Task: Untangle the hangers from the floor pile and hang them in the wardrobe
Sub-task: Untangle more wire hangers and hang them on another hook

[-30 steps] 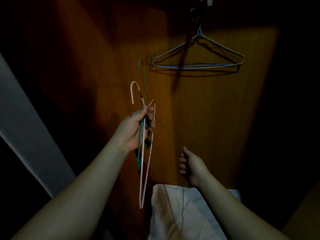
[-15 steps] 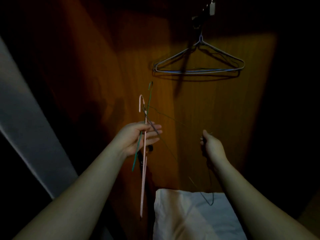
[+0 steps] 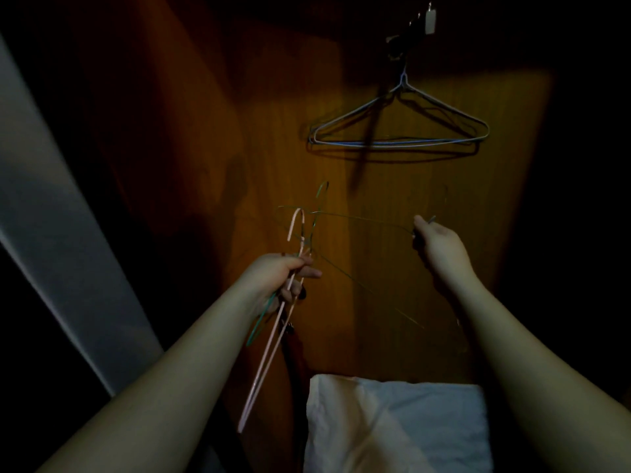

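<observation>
No readable text, label or number shows anywhere

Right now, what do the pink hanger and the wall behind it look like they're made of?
Pink hanger: thin wire, seemingly with a matte pink coating; its slim bent hook suggests metal underneath. Wall: wood or wood-look panel with a slight sheen, showing vertical grain; the dim light leaves that open.

This looks like the inside of a wardrobe (image 3: pixel 392 268) in a home, maybe in a bedroom. The back wall is brown wood, lit in the middle and dark all around. Wire hangers (image 3: pixel 397 129) hang from a hook near the top of that wall. Below the wall lies white folded cloth (image 3: pixel 409 428). To the left of the wall stands a pale grey panel (image 3: pixel 61 240).
</observation>
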### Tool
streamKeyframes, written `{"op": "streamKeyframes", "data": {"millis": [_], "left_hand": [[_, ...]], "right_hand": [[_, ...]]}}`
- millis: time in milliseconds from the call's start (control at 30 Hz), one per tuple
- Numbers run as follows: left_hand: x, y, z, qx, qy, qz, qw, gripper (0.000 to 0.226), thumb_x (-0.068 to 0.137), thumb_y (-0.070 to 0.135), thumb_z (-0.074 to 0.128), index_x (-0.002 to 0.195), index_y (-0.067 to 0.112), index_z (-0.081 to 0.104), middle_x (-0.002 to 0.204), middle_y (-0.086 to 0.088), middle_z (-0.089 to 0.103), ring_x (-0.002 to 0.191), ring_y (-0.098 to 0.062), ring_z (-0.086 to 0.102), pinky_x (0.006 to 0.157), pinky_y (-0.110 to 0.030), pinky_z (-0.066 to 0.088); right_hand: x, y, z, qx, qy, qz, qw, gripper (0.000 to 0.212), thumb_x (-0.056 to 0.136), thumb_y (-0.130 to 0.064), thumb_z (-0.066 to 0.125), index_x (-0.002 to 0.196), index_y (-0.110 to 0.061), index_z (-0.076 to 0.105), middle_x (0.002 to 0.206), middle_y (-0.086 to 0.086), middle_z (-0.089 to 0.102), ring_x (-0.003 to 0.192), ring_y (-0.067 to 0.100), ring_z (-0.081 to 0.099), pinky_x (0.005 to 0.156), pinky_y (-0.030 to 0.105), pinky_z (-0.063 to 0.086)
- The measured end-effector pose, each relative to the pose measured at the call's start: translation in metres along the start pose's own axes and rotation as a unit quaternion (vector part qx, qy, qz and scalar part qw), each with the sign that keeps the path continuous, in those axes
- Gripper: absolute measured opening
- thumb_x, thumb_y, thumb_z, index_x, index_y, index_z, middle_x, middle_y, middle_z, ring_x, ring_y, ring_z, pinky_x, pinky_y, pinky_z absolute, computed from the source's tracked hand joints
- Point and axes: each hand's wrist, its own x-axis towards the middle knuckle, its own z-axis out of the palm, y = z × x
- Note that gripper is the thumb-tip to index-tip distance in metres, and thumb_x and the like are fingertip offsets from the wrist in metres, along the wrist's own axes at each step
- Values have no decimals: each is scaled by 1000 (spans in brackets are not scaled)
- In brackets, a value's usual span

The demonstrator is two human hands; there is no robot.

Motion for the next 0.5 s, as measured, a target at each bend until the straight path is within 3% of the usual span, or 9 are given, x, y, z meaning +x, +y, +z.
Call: {"op": "streamKeyframes", "data": {"millis": [133,267,367,500], "left_hand": [[3,2,4,-16,-17,-19,1000,20,100,11,46,113,4,60,88,-10,72,34,-6,41,27,-12,22],[11,1,3,-48,-43,-31,997,19,102,11,42,107,7,60,77,-4,73,33,-4,41,27,-12,22],[18,1,0,-65,-37,-33,997,22,102,11,41,113,4,59,89,-7,71,34,-4,39,28,-11,21],[25,1,-6,-115,-24,-26,993,23,102,12,42,115,1,57,91,-8,69,37,-4,42,29,-11,26]], "right_hand": [[1,-15,-2,-67,-2,-64,996,41,100,-46,42,87,-13,62,77,4,58,69,17,52,68,37,39],[-2,-27,-2,-81,-32,-108,990,35,101,-42,44,78,-17,57,76,0,57,69,14,51,65,32,39],[8,-32,-10,-93,-28,-118,988,40,101,-44,42,88,-10,61,83,6,59,77,17,53,70,33,39],[44,-36,-38,-103,7,-98,990,38,103,-46,37,82,-22,57,83,-3,59,78,15,53,71,30,38]]}}
